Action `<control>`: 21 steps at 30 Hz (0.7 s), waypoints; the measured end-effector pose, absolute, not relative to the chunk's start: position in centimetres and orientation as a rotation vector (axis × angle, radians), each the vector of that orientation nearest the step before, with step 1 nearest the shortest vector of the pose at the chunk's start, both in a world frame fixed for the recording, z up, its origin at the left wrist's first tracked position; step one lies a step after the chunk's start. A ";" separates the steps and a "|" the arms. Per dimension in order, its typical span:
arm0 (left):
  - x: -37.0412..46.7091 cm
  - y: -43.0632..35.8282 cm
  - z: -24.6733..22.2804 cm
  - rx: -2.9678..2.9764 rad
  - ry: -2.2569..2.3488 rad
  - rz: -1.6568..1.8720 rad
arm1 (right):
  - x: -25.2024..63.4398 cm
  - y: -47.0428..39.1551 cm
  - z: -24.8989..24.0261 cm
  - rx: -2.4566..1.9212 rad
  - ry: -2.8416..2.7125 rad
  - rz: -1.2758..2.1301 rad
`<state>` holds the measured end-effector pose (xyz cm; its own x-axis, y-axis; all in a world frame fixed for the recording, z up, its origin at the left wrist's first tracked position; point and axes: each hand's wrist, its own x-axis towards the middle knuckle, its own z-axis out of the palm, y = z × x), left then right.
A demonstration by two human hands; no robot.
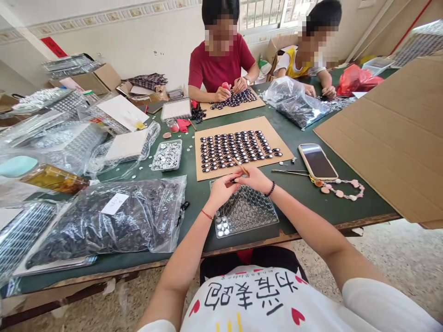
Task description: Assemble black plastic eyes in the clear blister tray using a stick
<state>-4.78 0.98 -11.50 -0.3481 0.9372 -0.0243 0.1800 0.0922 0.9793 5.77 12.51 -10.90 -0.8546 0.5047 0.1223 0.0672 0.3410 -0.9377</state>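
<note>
Over a clear tray of round cells (247, 214), my two hands meet at the fingertips. My left hand (223, 189) is closed, pinching a small black piece (233, 181). A thin wooden stick (241, 167) is gripped in my right hand (255, 180), its upper end pointing away from me. A few white discs (222, 226) sit in the tray's near left corner. Just beyond my hands, a cardboard sheet (228, 130) carries rows of small black oval pieces (238, 150) with white discs on them.
Left of the cardboard stand a tub of white discs (167, 155) and a big bag of black pieces (114, 219). On the right lie tweezers (290, 172), a phone (317, 161) and a large cardboard flap (384, 138). Two people (221, 64) work across the table.
</note>
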 end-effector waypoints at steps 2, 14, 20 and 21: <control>-4.9 1.0 -11.3 1.109 1.679 1.319 | 6.0 15.3 -10.2 -0.516 -2.236 1.432; -7.1 0.7 -10.8 1.235 2.077 0.987 | 11.7 34.5 -14.1 -1.240 -2.308 0.778; -7.7 0.9 -11.2 1.281 2.185 0.863 | 10.8 35.0 -15.3 -1.270 -2.372 0.758; -7.7 0.9 -11.2 1.291 2.194 0.851 | 10.9 35.1 -15.3 -1.276 -2.379 0.756</control>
<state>-7.66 0.94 -11.18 -0.4584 0.8858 -0.0718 0.6059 0.3706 0.7039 10.87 35.06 -15.30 -0.5410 0.8399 0.0427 0.6610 0.4561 -0.5958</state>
